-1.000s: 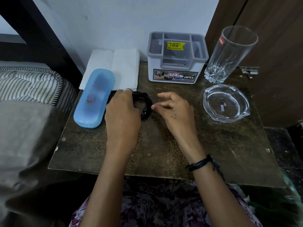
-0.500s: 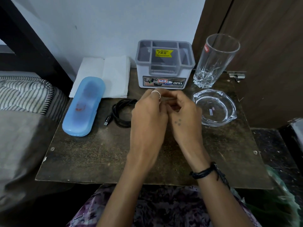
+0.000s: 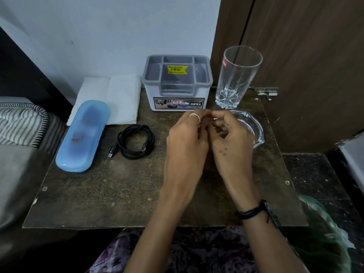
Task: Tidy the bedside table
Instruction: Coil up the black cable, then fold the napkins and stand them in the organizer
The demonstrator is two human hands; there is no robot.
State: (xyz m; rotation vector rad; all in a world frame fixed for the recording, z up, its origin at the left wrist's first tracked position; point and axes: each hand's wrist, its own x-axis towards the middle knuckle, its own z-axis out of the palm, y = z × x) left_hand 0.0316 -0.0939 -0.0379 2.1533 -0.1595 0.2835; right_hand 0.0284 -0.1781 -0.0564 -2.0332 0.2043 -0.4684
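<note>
We see a dark, worn wooden bedside table (image 3: 122,190). On it lie a blue glasses case (image 3: 83,135) at the left, a folded white cloth (image 3: 110,99) behind it, a coiled black USB cable (image 3: 136,141), a grey-and-white compartment organiser (image 3: 178,83), a tall clear glass (image 3: 237,75), and a glass ashtray (image 3: 254,127).
</note>
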